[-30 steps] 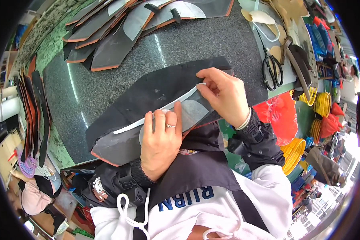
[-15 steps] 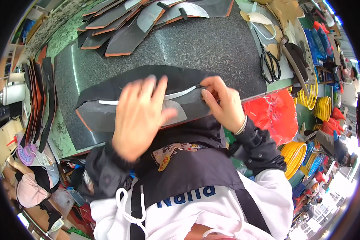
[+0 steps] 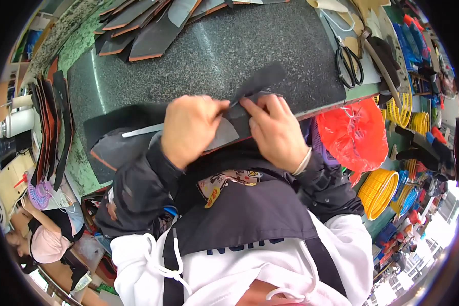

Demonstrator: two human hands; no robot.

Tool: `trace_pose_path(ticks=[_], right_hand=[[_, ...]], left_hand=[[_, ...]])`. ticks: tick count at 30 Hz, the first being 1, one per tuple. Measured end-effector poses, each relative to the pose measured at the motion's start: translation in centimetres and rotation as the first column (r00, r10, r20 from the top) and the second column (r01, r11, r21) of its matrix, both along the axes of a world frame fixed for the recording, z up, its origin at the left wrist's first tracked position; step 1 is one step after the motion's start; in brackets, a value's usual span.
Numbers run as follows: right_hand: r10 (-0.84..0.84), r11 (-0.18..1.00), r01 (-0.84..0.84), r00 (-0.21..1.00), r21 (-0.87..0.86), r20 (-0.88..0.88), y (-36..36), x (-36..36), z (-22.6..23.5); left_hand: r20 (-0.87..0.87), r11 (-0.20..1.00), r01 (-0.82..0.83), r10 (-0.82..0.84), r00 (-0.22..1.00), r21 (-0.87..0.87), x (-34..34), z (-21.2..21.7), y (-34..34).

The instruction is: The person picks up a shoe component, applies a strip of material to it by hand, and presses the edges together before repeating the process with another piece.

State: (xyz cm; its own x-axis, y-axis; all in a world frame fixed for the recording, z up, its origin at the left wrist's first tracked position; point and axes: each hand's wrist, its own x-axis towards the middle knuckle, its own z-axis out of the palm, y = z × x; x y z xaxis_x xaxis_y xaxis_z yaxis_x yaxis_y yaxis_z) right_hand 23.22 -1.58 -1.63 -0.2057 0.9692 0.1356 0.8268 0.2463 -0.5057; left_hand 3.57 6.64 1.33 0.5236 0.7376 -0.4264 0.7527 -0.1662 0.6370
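Observation:
A long black leather-like piece (image 3: 125, 149) with an orange-tinted edge lies across the near side of the dark speckled slab (image 3: 188, 66). Along it runs a narrow white strip (image 3: 143, 130), partly covered by my left hand (image 3: 191, 127). The fingers of that hand are curled closed on the piece's far edge. Close beside it, my right hand (image 3: 278, 130) pinches the same edge between thumb and fingers. Between and beyond both hands, a black flap (image 3: 262, 80) of the material stands up, folded and slightly blurred. My fingers hide the exact spot where they grip.
Similar black panels (image 3: 158, 30) fan out at the back left, and more stand in a row (image 3: 48, 127) at the left. Black-handled scissors (image 3: 349, 66) lie at the right. A red plastic bag (image 3: 354, 135) and yellow baskets (image 3: 378, 194) are beyond the table edge. A person (image 3: 48, 239) sits lower left.
My left hand has gone from spread flat over the piece to closed on its edge, nearer my right hand. The piece's far edge has been turned up between them.

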Motion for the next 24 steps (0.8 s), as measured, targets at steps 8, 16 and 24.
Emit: trace_pose_path(ticks=[8, 16, 24], right_hand=[[-0.44, 0.817, -0.004, 0.643, -0.577, -0.627, 3.8, 4.3, 0.4], [0.277, 0.93, -0.338, 0.903, 0.146, 0.329, 2.9, 5.3, 0.4], [0.437, 0.884, -0.404, 0.893, 0.236, -0.106, 2.9, 0.7, -2.3]], left_hand=[[-0.154, 0.401, 0.26, -0.278, 0.948, 0.878, -0.1, -3.5, -3.5], [-0.28, 0.36, 0.382, -0.306, 0.91, 0.851, -0.2, -3.4, -3.9], [-0.275, 0.155, 0.377, -0.45, 0.85, 0.913, -4.0, -2.3, -4.0]])
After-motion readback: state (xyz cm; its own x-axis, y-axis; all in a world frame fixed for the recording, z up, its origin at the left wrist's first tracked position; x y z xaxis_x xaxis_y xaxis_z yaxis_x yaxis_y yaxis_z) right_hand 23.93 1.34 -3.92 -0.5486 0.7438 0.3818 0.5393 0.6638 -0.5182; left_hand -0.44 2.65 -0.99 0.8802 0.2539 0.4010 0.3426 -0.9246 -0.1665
